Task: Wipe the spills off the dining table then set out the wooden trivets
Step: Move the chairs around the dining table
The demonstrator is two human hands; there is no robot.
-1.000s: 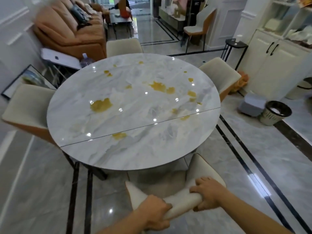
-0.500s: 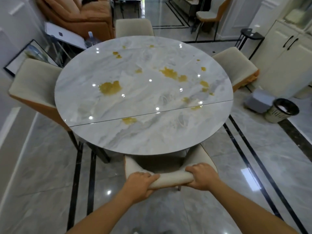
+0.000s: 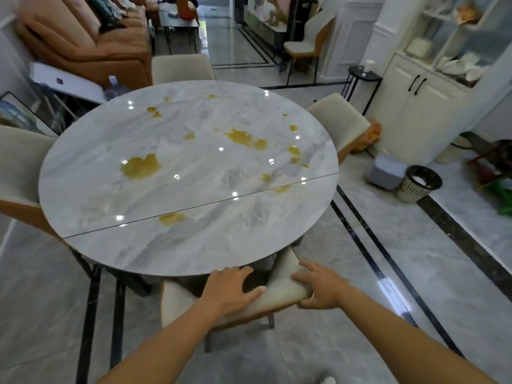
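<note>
The round marble dining table (image 3: 194,245) carries several yellow spills: a large one (image 3: 141,167) at the left, another (image 3: 243,137) past the middle, and a small one (image 3: 171,218) by the seam. A cream chair (image 3: 282,292) is tucked under the near edge. My left hand (image 3: 232,289) rests flat on its backrest with the fingers spread. On the right end of that backrest my right hand (image 3: 318,289) grips, fingers on top and thumb underneath. No cloth and no wooden trivets are in view.
Cream chairs stand at the table's left (image 3: 19,162), far side (image 3: 180,67) and right (image 3: 338,123). A waste bin (image 3: 418,187) and a grey box (image 3: 386,170) sit on the floor at the right, before a white cabinet (image 3: 415,112). An orange sofa (image 3: 77,37) is far left.
The near chair has slid in under the table edge. My left hand has loosened from gripping the backrest to lying flat on it. My view has moved closer.
</note>
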